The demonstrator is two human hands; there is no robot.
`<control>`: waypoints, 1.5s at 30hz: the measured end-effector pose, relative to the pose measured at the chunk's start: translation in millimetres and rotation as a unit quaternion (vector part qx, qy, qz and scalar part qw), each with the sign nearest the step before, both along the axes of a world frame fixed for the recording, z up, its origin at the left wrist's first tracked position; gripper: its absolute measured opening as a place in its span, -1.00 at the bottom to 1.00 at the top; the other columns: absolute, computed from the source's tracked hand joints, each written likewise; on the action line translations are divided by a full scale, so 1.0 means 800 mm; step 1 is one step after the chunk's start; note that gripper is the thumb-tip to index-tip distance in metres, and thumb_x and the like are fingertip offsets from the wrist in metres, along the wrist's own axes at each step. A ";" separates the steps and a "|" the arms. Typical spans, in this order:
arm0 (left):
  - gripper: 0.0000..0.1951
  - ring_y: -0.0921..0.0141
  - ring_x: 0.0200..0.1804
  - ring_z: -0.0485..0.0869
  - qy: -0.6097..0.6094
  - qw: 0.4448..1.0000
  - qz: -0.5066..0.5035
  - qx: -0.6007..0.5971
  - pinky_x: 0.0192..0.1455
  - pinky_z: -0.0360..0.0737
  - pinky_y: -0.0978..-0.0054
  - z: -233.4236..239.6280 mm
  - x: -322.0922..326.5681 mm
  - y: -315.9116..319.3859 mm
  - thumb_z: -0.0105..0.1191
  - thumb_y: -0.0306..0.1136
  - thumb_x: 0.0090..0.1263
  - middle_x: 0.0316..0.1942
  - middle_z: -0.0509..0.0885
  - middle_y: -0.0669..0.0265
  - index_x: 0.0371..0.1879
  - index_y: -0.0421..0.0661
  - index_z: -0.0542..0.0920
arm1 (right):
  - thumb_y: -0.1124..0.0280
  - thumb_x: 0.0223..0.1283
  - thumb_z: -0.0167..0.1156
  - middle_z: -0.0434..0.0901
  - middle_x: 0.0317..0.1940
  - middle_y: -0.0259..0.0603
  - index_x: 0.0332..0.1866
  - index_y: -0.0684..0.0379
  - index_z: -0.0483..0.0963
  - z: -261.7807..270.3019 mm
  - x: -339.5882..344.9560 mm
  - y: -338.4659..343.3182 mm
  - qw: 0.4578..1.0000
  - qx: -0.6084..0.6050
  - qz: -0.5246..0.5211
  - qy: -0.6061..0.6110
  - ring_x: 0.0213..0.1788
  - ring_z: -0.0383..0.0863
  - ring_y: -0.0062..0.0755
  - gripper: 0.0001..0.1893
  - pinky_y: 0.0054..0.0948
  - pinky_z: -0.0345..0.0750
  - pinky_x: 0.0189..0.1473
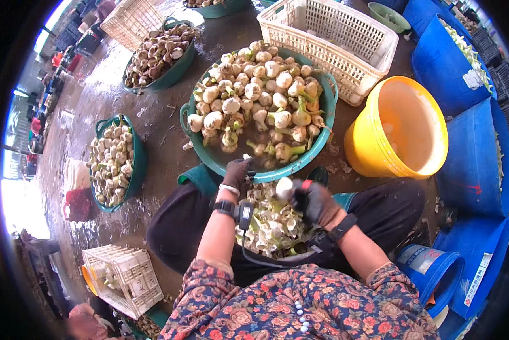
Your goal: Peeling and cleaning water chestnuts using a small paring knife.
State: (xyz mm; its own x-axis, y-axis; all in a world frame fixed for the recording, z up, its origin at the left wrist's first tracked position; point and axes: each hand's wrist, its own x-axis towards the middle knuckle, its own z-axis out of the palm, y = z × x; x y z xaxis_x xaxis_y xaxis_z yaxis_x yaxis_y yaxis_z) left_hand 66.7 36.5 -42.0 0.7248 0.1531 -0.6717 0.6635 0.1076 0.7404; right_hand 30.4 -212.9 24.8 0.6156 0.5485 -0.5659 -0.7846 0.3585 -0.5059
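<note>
My left hand, in a dark glove, is at the near rim of a green tub piled with dirty garlic bulbs. A small white bit shows at its fingertips; whether it is held is unclear. My right hand, also gloved and blurred, grips a pale, peeled-looking bulb above the lap. A red piece sticks out by its fingers, perhaps part of a tool. Below both hands, between my legs, lies a heap of whitish-green peelings; its container is mostly hidden.
To the right stand a yellow bucket, large blue barrels and a smaller blue bucket. A white plastic crate sits behind the tub. Leftward are green baskets of bulbs and a tipped crate. The floor looks wet.
</note>
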 end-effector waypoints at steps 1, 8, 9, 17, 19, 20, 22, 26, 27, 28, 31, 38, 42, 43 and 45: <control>-0.72 0.39 -0.37 0.63 0.068 0.994 0.041 -0.077 -0.39 0.57 0.43 -0.019 0.019 0.006 0.17 -0.31 0.20 -0.31 0.64 0.34 -0.12 -0.09 0.56 | 0.07 0.29 -0.02 0.56 -0.38 -0.30 -0.02 0.28 0.45 0.031 0.022 0.001 0.996 0.042 -0.074 -0.025 -0.38 0.54 -0.51 -0.56 -0.50 0.51 -0.31; -0.54 0.41 -0.25 0.61 -0.060 0.995 -0.034 0.074 -0.20 0.55 0.49 -0.100 0.064 -0.003 0.28 -0.30 0.09 -0.20 0.65 0.29 -0.04 -0.25 0.53 | -0.27 0.20 -0.09 0.55 -0.43 -0.31 0.01 0.18 0.38 0.061 0.089 -0.002 0.975 -0.083 -0.139 -0.150 -0.43 0.51 -0.48 -0.35 -0.51 0.48 -0.36; -0.52 0.43 -0.25 0.61 -0.101 0.988 -0.028 0.116 -0.19 0.55 0.51 -0.100 0.056 0.004 0.29 -0.29 0.08 -0.19 0.65 0.28 -0.03 -0.27 0.53 | -0.24 0.21 -0.05 0.53 -0.47 -0.34 -0.07 0.16 0.45 0.040 0.079 0.010 0.966 -0.168 -0.101 -0.170 -0.46 0.49 -0.52 -0.41 -0.53 0.46 -0.38; -0.59 0.27 -0.24 0.65 -0.332 0.870 -0.242 0.271 -0.06 0.52 0.43 0.089 -0.039 -0.057 0.34 -0.24 -0.01 -0.31 0.68 0.18 -0.19 -0.15 0.59 | 0.06 0.03 0.30 0.63 -0.47 -0.08 -0.32 0.25 0.55 -0.013 0.031 0.067 0.831 -0.426 -0.050 -0.354 -0.41 0.63 -0.26 -0.61 -0.38 0.50 -0.32; -0.60 0.16 -0.21 0.64 -0.318 0.865 -0.251 0.295 -0.03 0.51 0.37 0.098 -0.056 -0.055 0.34 -0.24 -0.07 -0.31 0.67 0.15 -0.22 -0.10 0.60 | 0.13 0.03 0.28 0.61 -0.47 -0.01 -0.35 0.22 0.55 -0.001 0.024 0.070 0.822 -0.444 -0.014 -0.356 -0.39 0.63 -0.10 -0.68 -0.29 0.50 -0.33; -0.59 0.17 -0.21 0.64 -0.333 0.856 -0.235 0.319 -0.03 0.51 0.37 0.100 -0.063 -0.056 0.34 -0.23 -0.09 -0.32 0.67 0.16 -0.22 -0.11 0.60 | 0.14 0.03 0.27 0.60 -0.47 0.02 -0.36 0.22 0.54 0.005 0.021 0.069 0.814 -0.448 0.007 -0.369 -0.39 0.61 -0.04 -0.69 -0.26 0.50 -0.34; -0.54 0.18 -0.20 0.64 -0.335 0.845 -0.225 0.351 -0.02 0.51 0.36 0.102 -0.073 -0.059 0.36 -0.21 -0.13 -0.29 0.67 0.15 -0.21 -0.13 0.60 | 0.18 0.06 0.24 0.55 -0.48 0.08 -0.38 0.23 0.52 0.006 0.012 0.068 0.783 -0.455 0.008 -0.425 -0.36 0.57 0.09 -0.72 -0.19 0.47 -0.35; -0.48 0.22 -0.19 0.65 -0.310 0.867 -0.246 0.303 -0.02 0.52 0.39 0.121 -0.083 -0.059 0.39 -0.22 -0.15 -0.23 0.65 0.11 -0.16 -0.20 0.60 | 0.16 0.11 0.22 0.60 -0.46 0.00 -0.32 0.22 0.52 0.011 0.000 0.049 0.780 -0.399 0.043 -0.480 -0.40 0.59 0.01 -0.71 -0.25 0.47 -0.35; -0.48 0.22 -0.19 0.65 -0.312 0.866 -0.247 0.303 -0.02 0.52 0.39 0.123 -0.085 -0.061 0.39 -0.22 -0.15 -0.23 0.65 0.11 -0.16 -0.20 0.60 | 0.16 0.11 0.22 0.60 -0.46 0.00 -0.32 0.22 0.52 0.007 -0.002 0.046 0.779 -0.400 0.041 -0.481 -0.40 0.59 0.01 -0.71 -0.25 0.47 -0.35; -0.49 0.30 -0.19 0.64 -0.301 0.886 -0.232 0.267 -0.03 0.53 0.41 0.125 -0.087 -0.064 0.39 -0.25 -0.12 -0.24 0.65 0.14 -0.16 -0.22 0.59 | 0.13 0.15 0.20 0.61 -0.43 -0.10 -0.26 0.19 0.52 0.002 -0.005 0.044 0.855 -0.332 0.000 -0.399 -0.42 0.61 -0.11 -0.70 -0.30 0.48 -0.37; -0.52 0.47 -0.17 0.60 -0.278 0.929 -0.164 0.179 -0.04 0.53 0.47 0.120 -0.100 -0.073 0.40 -0.34 -0.06 -0.26 0.66 0.24 -0.14 -0.25 0.55 | -0.03 0.26 0.06 0.60 -0.35 -0.29 -0.05 0.12 0.49 0.023 -0.016 0.044 0.948 -0.252 0.014 -0.193 -0.44 0.60 -0.44 -0.58 -0.45 0.48 -0.43; -0.42 0.22 -0.14 0.63 -0.398 0.834 -0.173 0.341 -0.06 0.55 0.45 0.138 -0.107 -0.074 0.42 -0.34 -0.10 -0.17 0.62 0.16 -0.02 -0.13 0.52 | -0.15 0.30 -0.13 0.54 -0.49 -0.33 -0.23 0.12 0.54 -0.016 -0.028 0.036 0.978 -0.159 0.045 -0.127 -0.51 0.48 -0.58 -0.48 -0.50 0.43 -0.47; -0.79 0.36 -0.24 0.67 -0.346 0.872 -0.264 0.226 -0.18 0.56 0.46 0.122 -0.118 -0.062 0.25 -0.47 0.12 -0.32 0.67 0.22 -0.25 -0.18 0.65 | -0.09 0.31 -0.08 0.52 -0.48 -0.35 -0.23 0.22 0.55 -0.027 -0.025 0.030 0.962 -0.190 0.114 -0.162 -0.40 0.39 -0.58 -0.48 -0.56 0.37 -0.33; -0.79 0.36 -0.24 0.67 -0.345 0.872 -0.263 0.227 -0.18 0.56 0.46 0.115 -0.122 -0.060 0.25 -0.47 0.12 -0.32 0.67 0.22 -0.25 -0.18 0.65 | -0.09 0.31 -0.08 0.52 -0.48 -0.35 -0.23 0.22 0.55 -0.026 -0.023 0.032 0.962 -0.188 0.116 -0.161 -0.40 0.39 -0.58 -0.48 -0.56 0.37 -0.33; -0.81 0.42 -0.29 0.65 -0.250 0.916 -0.239 0.201 -0.23 0.55 0.48 0.104 -0.127 -0.057 0.23 -0.45 0.17 -0.34 0.67 0.25 -0.24 -0.21 0.64 | 0.04 0.29 0.04 0.57 -0.35 -0.31 -0.08 0.22 0.53 -0.020 -0.023 0.032 0.942 -0.217 0.186 -0.177 -0.31 0.46 -0.55 -0.58 -0.53 0.43 -0.25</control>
